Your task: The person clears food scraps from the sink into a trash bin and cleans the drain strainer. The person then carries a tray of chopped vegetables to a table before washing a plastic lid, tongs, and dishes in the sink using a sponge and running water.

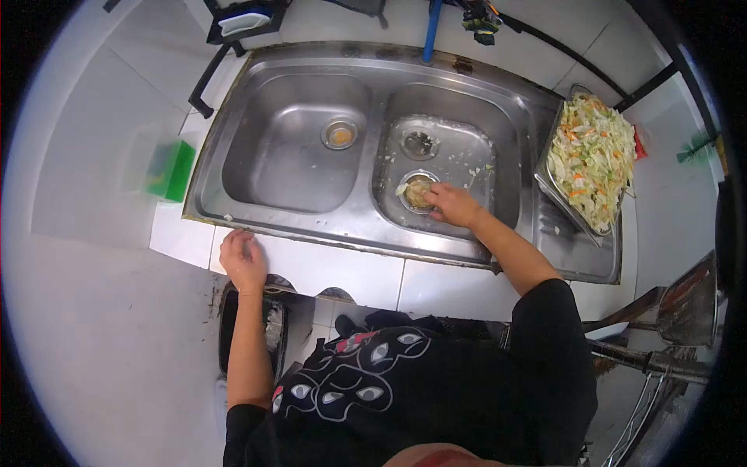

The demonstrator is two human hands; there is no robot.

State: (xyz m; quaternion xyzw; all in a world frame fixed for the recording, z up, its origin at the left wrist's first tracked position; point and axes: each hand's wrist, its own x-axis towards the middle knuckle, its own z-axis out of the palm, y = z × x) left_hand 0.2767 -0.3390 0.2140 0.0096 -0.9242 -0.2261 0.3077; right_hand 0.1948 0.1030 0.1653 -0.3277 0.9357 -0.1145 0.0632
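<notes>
In the right basin (510, 167) of the steel double sink, my right hand (455, 205) has its fingers closed on the near edge of a round metal sink strainer (405, 204). Wet, pale food scraps (419, 192) fill the strainer. Just behind it is the basin's drain (420, 144), with bits of vegetable scattered around. My left hand (243, 261) rests at the front edge of the white tiled counter (334, 268), fingers loosely bent and apart, holding nothing.
A steel tray (554, 187) heaped with shredded cabbage and carrot (591, 159) stands on the drainboard at right. A blue pipe (433, 31) rises behind the sink. At left is a green sponge-like block (180, 171). A dark bin (228, 331) stands below.
</notes>
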